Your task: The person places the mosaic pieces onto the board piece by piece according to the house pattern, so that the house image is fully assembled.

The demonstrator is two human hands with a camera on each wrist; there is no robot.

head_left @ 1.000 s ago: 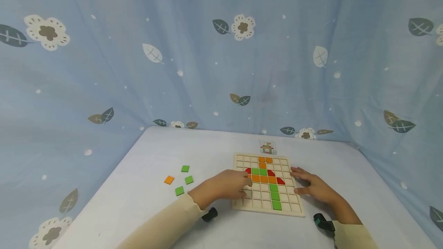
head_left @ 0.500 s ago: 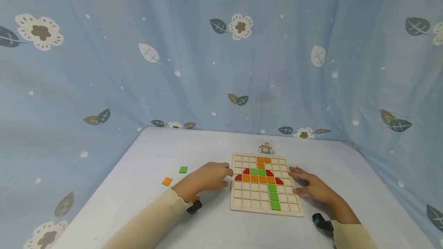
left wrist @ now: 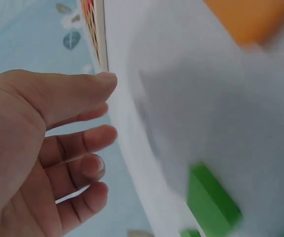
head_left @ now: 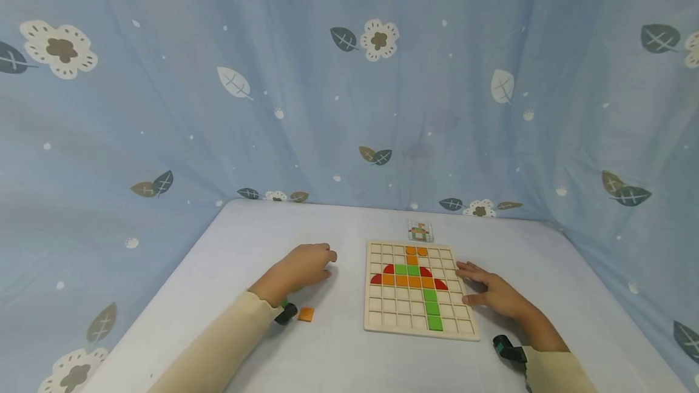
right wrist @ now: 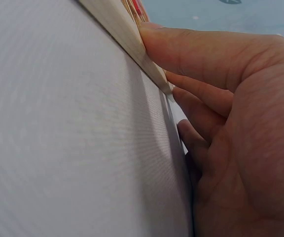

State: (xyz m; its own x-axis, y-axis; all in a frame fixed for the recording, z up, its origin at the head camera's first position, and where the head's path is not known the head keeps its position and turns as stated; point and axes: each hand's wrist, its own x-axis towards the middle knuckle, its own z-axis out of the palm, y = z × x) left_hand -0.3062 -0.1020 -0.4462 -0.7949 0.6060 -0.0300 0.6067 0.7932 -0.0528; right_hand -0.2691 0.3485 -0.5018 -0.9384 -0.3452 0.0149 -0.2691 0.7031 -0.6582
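Note:
My left hand (head_left: 303, 267) hovers over the white table left of the wooden grid board (head_left: 382, 322), its fingers loosely bent. In the left wrist view, nothing lies between the thumb and fingers, and a green square tile (left wrist: 213, 202) and an orange tile (left wrist: 250, 19) lie on the table beside the hand. That orange tile (head_left: 306, 314) also shows near the wrist in the head view. My right hand (head_left: 494, 295) rests at the board's right edge. In the right wrist view, its thumb touches the board's side (right wrist: 127, 42), with the other fingers stretched along it.
The board carries red rounded tiles (head_left: 425, 272), orange tiles (head_left: 401, 281) and green tiles (head_left: 431, 308) in its grid. Behind it lies a small pattern card (head_left: 420, 231). A blue patterned curtain (head_left: 306, 108) stands behind and beside the table.
My left hand has drawn back leftward from the board, uncovering a red rounded tile at the grid's left. Loose tiles at left are now hidden by the left arm. The right hand stays put.

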